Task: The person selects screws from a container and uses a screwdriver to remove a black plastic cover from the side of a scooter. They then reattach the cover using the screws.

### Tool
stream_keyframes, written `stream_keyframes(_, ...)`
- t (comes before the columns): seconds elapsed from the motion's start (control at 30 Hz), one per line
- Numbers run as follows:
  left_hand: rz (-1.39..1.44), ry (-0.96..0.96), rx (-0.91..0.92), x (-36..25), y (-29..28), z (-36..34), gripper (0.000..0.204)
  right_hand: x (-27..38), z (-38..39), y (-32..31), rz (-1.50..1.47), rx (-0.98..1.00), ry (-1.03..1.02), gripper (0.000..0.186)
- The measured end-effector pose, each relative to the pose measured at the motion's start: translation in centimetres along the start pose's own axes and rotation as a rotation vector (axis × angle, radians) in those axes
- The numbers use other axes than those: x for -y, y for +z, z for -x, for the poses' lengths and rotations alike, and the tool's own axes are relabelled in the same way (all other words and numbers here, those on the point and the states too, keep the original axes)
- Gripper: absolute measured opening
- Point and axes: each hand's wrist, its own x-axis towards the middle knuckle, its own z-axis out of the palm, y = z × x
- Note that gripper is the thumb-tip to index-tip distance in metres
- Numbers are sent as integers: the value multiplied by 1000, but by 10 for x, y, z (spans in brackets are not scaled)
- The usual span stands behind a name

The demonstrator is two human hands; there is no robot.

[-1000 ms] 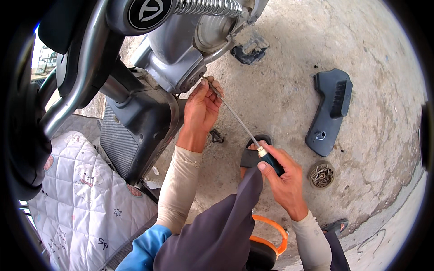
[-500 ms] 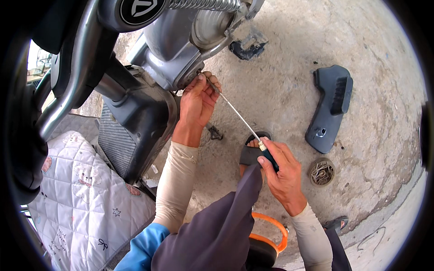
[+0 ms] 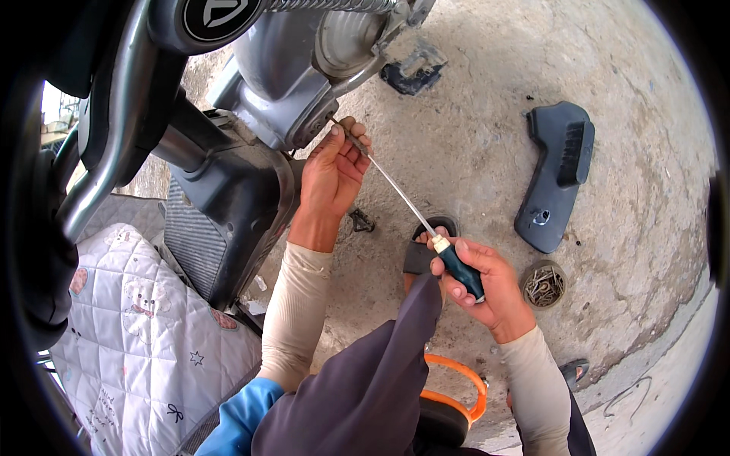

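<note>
A long screwdriver (image 3: 462,273) with a dark green handle and thin metal shaft slants up and left. My right hand (image 3: 496,295) is closed around its handle, thumb and fingers to either side. At the far end, my left hand (image 3: 328,178) pinches the shaft's tip section, where a dark, narrow, rod-like piece shows; whether it is a separate screw I cannot tell. This end meets the lower edge of the scooter's grey metal housing (image 3: 277,99), near a small dark recessed plate (image 3: 313,125). The exact contact point is small and partly hidden by my fingers.
A black plastic cover (image 3: 549,194) lies on the concrete at right, beside a round container (image 3: 538,266) of screws. A dark broken-looking part (image 3: 414,72) lies behind. The scooter's footboard (image 3: 199,235) and a quilted white cover (image 3: 144,334) are left; an orange-rimmed stool (image 3: 477,380) is below.
My right hand has turned and shifted slightly right and down on the screwdriver, exposing more of the handle. My left hand keeps its pinch. The view has shifted slightly.
</note>
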Motion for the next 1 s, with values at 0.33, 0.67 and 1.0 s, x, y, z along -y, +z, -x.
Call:
stream_keyframes(0.33, -71, 31, -71, -1, -6, -2, 23, -22, 0, 21, 1471, -354, -1020, 24)
stream_keyframes(0.67, -85, -40, 9, 3, -6, 9, 26, 9, 0, 9, 259, -122, -82, 33)
stream_keyframes(1.0, -131, -28, -51, 4, -9, 3, 27, -21, 7, 0, 1213, -347, -772, 40)
